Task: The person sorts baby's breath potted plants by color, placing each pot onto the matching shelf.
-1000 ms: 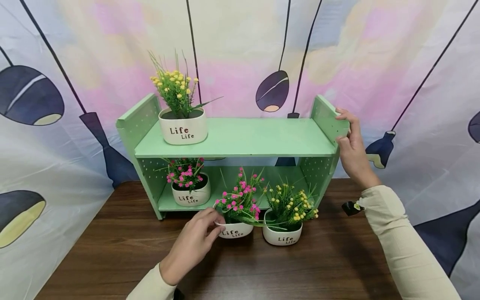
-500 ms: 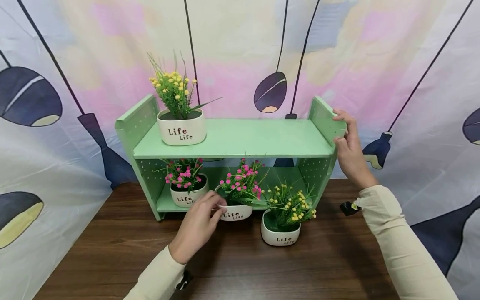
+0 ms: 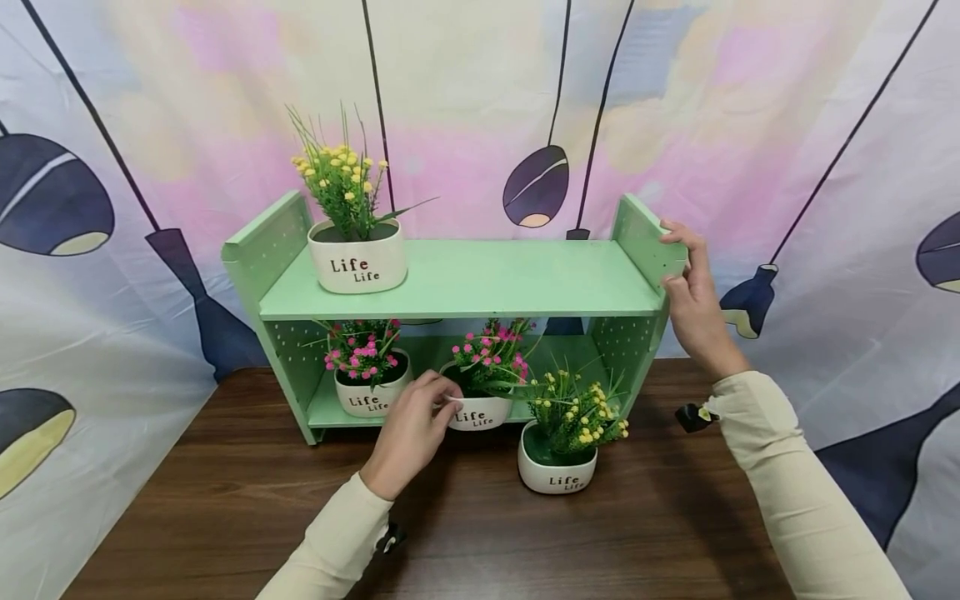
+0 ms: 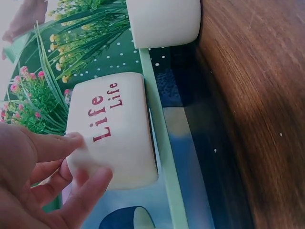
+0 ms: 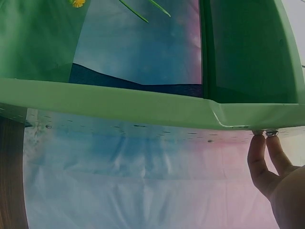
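My left hand (image 3: 414, 425) pinches the left rim of a white oval pot (image 3: 483, 414) of pink flowers, marked "Life Life". That pot is upright at the front of the lower shelf (image 3: 345, 420); whether it rests there or hovers I cannot tell. In the left wrist view, thumb and fingers lie at the end of this pot (image 4: 114, 129). My right hand (image 3: 697, 308) touches the green rack's right side panel (image 3: 648, 242) near its upper front corner. In the right wrist view, the fingertips (image 5: 258, 140) press on the panel's outer face.
Another pink-flowered pot (image 3: 367, 396) stands at the lower shelf's left. One with yellow flowers (image 3: 357, 260) is on the upper shelf (image 3: 487, 279), at the left. A second yellow-flowered pot (image 3: 558, 467) stands on the brown table (image 3: 480, 542), before the rack. Patterned cloth (image 3: 465, 125) hangs behind.
My left hand has lifted the pink-flowered pot from the table in front of the rack and carried it back to the lower shelf. My right hand has stayed at the side panel.
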The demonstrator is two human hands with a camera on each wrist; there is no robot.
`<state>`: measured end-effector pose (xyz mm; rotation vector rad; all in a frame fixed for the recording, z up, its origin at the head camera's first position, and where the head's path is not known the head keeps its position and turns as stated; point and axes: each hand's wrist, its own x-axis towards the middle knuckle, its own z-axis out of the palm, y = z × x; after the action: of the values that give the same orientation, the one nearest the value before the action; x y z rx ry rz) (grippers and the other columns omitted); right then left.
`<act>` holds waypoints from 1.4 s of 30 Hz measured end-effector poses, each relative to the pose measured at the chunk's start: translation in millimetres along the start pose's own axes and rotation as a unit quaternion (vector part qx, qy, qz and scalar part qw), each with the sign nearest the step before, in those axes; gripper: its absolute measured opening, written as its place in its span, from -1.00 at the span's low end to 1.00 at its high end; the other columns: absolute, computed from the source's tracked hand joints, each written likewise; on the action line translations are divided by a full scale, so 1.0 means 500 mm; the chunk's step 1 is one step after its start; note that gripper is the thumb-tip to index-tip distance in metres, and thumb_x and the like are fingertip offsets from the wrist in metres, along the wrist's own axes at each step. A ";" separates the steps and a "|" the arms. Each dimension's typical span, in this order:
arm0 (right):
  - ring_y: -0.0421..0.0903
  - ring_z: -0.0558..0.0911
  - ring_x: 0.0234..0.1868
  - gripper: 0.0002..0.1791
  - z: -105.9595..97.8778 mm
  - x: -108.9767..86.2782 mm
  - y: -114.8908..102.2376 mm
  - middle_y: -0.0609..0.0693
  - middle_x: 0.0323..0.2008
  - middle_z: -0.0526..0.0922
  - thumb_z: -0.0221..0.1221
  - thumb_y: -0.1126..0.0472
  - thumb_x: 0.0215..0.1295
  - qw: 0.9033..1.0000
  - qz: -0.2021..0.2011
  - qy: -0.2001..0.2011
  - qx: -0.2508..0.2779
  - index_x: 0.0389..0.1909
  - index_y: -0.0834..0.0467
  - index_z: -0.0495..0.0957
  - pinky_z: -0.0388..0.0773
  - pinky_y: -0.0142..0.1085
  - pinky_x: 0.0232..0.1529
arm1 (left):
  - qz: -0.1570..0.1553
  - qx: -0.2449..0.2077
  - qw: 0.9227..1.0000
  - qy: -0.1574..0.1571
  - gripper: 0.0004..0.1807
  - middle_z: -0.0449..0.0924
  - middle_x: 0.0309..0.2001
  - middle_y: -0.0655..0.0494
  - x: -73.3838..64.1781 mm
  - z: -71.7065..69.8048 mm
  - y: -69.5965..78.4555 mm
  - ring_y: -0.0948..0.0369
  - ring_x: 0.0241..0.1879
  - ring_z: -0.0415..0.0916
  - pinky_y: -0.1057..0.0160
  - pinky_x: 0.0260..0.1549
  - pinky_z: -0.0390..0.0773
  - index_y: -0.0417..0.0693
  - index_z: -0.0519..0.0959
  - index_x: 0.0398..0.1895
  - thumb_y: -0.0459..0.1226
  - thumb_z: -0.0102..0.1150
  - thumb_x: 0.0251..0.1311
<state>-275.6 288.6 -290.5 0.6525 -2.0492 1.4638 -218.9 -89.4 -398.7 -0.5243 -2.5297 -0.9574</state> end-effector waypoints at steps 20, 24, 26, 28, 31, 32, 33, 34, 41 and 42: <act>0.09 0.32 0.32 -0.45 0.000 0.002 0.004 -0.19 0.64 0.04 -0.35 0.42 0.46 1.000 -0.007 0.005 0.018 0.43 0.22 0.17 0.38 -0.18 0.02 | 0.003 -0.032 0.999 0.030 -0.95 0.67 -0.11 0.06 0.041 0.056 -0.006 0.13 -0.21 0.65 0.09 -0.25 0.66 -0.07 0.74 -0.19 -0.35 0.43 0.33; 0.08 0.32 0.33 -0.46 0.000 0.003 0.006 -0.14 0.65 0.05 -0.35 0.43 0.44 1.000 -0.012 0.006 0.023 0.42 0.25 0.17 0.37 -0.18 0.04 | -0.003 -0.044 0.999 0.029 -0.95 0.67 0.00 0.05 0.044 0.066 -0.002 0.12 -0.17 0.62 0.12 -0.22 0.67 -0.05 0.75 -0.19 -0.34 0.42 0.34; 0.08 0.32 0.33 -0.46 0.001 0.003 0.007 -0.14 0.65 0.05 -0.35 0.43 0.44 1.000 -0.014 0.006 0.024 0.42 0.26 0.17 0.36 -0.18 0.04 | -0.005 -0.051 0.998 0.027 -0.95 0.67 0.03 0.04 0.046 0.070 0.000 0.12 -0.17 0.62 0.15 -0.21 0.68 -0.05 0.76 -0.19 -0.35 0.42 0.34; 0.09 0.32 0.32 -0.46 0.001 0.003 0.007 -0.17 0.64 0.06 -0.35 0.43 0.45 1.000 -0.014 0.006 0.026 0.42 0.26 0.17 0.36 -0.18 0.04 | -0.004 -0.059 0.998 0.023 -0.96 0.67 0.02 0.04 0.048 0.075 0.004 0.14 -0.18 0.62 0.17 -0.22 0.69 -0.06 0.77 -0.19 -0.36 0.41 0.35; 0.10 0.31 0.32 -0.46 0.001 0.003 0.006 -0.18 0.64 0.05 -0.35 0.43 0.45 1.000 -0.012 0.004 0.027 0.42 0.26 0.16 0.37 -0.18 0.02 | 0.001 -0.068 0.998 0.016 -0.96 0.67 -0.02 0.05 0.050 0.082 0.012 0.16 -0.19 0.64 0.19 -0.25 0.70 -0.06 0.77 -0.20 -0.36 0.41 0.35; 0.10 0.31 0.33 -0.46 0.001 0.003 0.006 -0.18 0.64 0.05 -0.35 0.43 0.45 1.000 -0.011 0.004 0.027 0.42 0.26 0.16 0.38 -0.18 0.02 | 0.003 -0.071 0.997 0.014 -0.96 0.67 -0.03 0.05 0.050 0.085 0.015 0.16 -0.19 0.64 0.19 -0.25 0.70 -0.06 0.77 -0.20 -0.35 0.41 0.35; 0.10 0.31 0.33 -0.47 0.001 0.003 0.006 -0.17 0.64 0.05 -0.35 0.43 0.45 1.000 -0.011 0.005 0.026 0.42 0.26 0.16 0.38 -0.18 0.02 | 0.004 -0.073 0.997 0.012 -0.96 0.67 -0.03 0.05 0.050 0.087 0.017 0.15 -0.18 0.64 0.19 -0.25 0.70 -0.06 0.77 -0.20 -0.35 0.41 0.36; 0.09 0.31 0.33 -0.46 0.001 0.003 0.006 -0.16 0.64 0.05 -0.35 0.43 0.45 1.000 -0.012 0.005 0.024 0.42 0.26 0.16 0.37 -0.18 0.03 | 0.006 -0.073 0.997 0.011 -0.96 0.68 -0.03 0.05 0.050 0.090 0.020 0.15 -0.18 0.64 0.18 -0.26 0.69 -0.05 0.77 -0.19 -0.35 0.41 0.36; 0.10 0.33 0.31 -0.45 0.001 0.004 0.005 -0.01 0.66 0.03 -0.35 0.44 0.42 1.000 -0.013 0.009 0.019 0.41 0.28 0.16 0.37 -0.16 0.02 | 0.010 -0.069 0.997 0.013 -0.96 0.68 -0.02 0.06 0.053 0.107 0.035 0.13 -0.16 0.63 0.18 -0.26 0.67 -0.04 0.78 -0.20 -0.30 0.43 0.35; 0.10 0.32 0.31 -0.46 0.001 0.004 0.005 -0.02 0.66 0.03 -0.35 0.44 0.43 1.000 -0.013 0.008 0.020 0.41 0.28 0.16 0.37 -0.17 0.03 | 0.011 -0.068 0.998 0.013 -0.96 0.68 -0.02 0.06 0.054 0.110 0.037 0.13 -0.16 0.63 0.18 -0.26 0.66 -0.04 0.78 -0.19 -0.30 0.43 0.35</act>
<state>-278.8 288.6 -291.2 0.6779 -1.9972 1.4935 -245.2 -33.3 -414.1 -0.5727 -2.4424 -1.1268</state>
